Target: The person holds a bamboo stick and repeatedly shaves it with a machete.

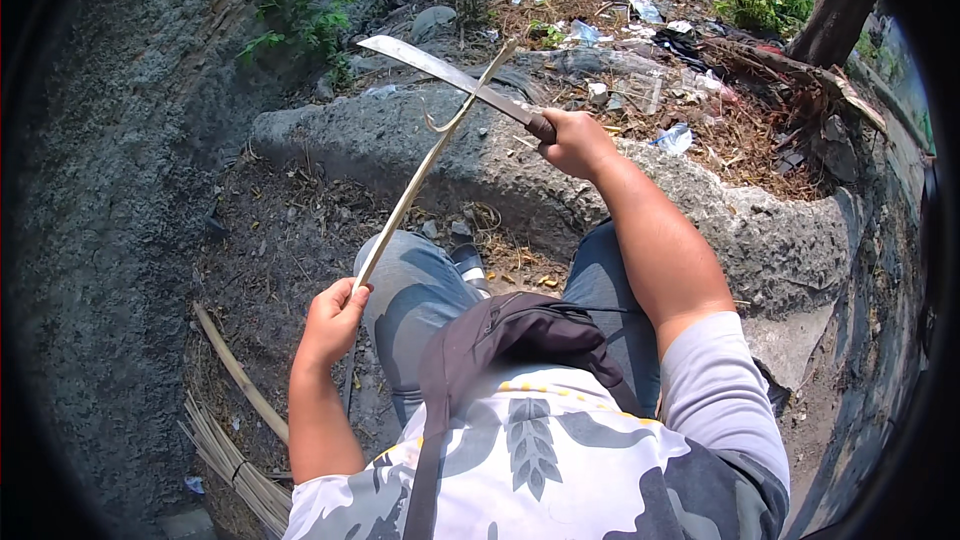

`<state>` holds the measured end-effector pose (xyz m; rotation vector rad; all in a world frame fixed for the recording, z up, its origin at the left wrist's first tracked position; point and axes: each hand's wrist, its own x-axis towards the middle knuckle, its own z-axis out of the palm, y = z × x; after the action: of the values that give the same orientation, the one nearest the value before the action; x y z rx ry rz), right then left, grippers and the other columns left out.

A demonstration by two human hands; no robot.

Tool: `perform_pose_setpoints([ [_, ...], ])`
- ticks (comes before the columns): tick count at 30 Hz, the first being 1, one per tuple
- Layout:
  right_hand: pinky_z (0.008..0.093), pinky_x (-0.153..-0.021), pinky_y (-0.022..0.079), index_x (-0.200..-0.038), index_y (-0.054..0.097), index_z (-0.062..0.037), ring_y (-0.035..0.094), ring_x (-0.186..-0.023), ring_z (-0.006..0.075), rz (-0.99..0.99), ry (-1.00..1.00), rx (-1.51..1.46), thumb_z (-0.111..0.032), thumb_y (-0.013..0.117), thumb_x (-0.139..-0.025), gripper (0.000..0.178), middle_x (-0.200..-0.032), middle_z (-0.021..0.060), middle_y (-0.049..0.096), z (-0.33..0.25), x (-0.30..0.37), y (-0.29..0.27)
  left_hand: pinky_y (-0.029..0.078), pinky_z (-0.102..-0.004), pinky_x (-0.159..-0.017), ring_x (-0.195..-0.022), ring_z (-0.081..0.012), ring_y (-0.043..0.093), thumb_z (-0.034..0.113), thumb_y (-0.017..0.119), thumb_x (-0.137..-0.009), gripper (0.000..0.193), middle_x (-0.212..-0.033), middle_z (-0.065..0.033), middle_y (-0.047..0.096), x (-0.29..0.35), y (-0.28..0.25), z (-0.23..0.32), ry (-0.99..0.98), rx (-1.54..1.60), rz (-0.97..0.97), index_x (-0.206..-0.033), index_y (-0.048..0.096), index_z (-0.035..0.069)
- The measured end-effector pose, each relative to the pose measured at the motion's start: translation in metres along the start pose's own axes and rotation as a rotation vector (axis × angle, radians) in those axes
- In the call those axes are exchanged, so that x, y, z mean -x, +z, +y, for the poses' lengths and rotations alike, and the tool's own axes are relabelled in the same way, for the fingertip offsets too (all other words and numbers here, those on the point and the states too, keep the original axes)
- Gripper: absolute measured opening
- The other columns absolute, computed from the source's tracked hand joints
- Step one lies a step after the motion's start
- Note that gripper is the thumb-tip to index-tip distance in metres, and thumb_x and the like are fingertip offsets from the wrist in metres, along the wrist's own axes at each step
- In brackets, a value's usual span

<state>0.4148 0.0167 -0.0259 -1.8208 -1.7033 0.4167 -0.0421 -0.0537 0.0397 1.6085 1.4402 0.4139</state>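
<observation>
At the far left, a rough wall (110, 240) borders the ground (265, 250). At the ground's near-left corner, beside the wall, lies a bundle of thin strips (225, 462); a dark band around it appears to keep the strips together. A curved stave (240, 372) lies just beyond.

The left hand (335, 318) is clamped on the near end of a pale wooden strip (412, 190), thumb and fingers together. The strip rises obliquely past the left knee (408, 265), its far end above the far edge of the concrete block (350, 135). Gripping the near end presumably leaves the upper length free and the fingers well apart from the blade.

A thin curled shaving (434, 124) hangs from the strip near the machete (430, 63), whose blade crosses the upper strip. Whether the edge bites into the wood cannot be told.

The right hand (580, 143) has its fingers wrapped around the machete's brown handle (541, 128), probably for control of blade angle; the blade tip points left, away from the body.
</observation>
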Motion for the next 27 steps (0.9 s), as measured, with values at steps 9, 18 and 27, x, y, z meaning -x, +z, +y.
perform_pose_setpoints([
  [9, 0.0518, -0.072, 0.056, -0.090, 0.061, -0.0131, 0.071, -0.084, 0.0374, -0.109, -0.429, 0.264, -0.022, 0.073, -0.081, 0.017, -0.082, 0.0122, 0.069, -0.032, 0.011, 0.005, 0.036, -0.0229, -0.059, -0.068, -0.0028, 0.044, 0.022, 0.062, -0.107, 0.025, -0.078, 0.0085, 0.055, -0.010, 0.012, 0.014, 0.041, 0.000, -0.027, -0.114, 0.070, 0.000],
  [18, 0.0519, -0.085, 0.056, -0.107, 0.068, -0.0135, 0.071, -0.099, 0.0400, -0.068, 0.122, 0.221, -0.017, 0.066, -0.086, 0.021, -0.100, 0.0182, 0.074, 0.000, 0.000, -0.016, 0.034, -0.0228, -0.056, -0.064, -0.0019, 0.043, 0.024, 0.063, -0.107, 0.023, -0.076, 0.0106, 0.052, 0.008, -0.028, -0.013, -0.059, 0.030, -0.055, -0.113, 0.070, 0.003],
  [27, 0.0524, -0.078, 0.055, -0.094, 0.065, -0.0126, 0.071, -0.091, 0.0391, -0.136, -0.249, 0.251, -0.015, 0.070, -0.078, 0.016, -0.089, 0.0151, 0.072, -0.020, 0.006, 0.008, 0.035, -0.0224, -0.058, -0.068, -0.0022, 0.045, 0.023, 0.063, -0.107, 0.024, -0.082, 0.0091, 0.056, -0.002, -0.017, -0.002, -0.066, 0.031, -0.081, -0.117, 0.070, 0.002],
])
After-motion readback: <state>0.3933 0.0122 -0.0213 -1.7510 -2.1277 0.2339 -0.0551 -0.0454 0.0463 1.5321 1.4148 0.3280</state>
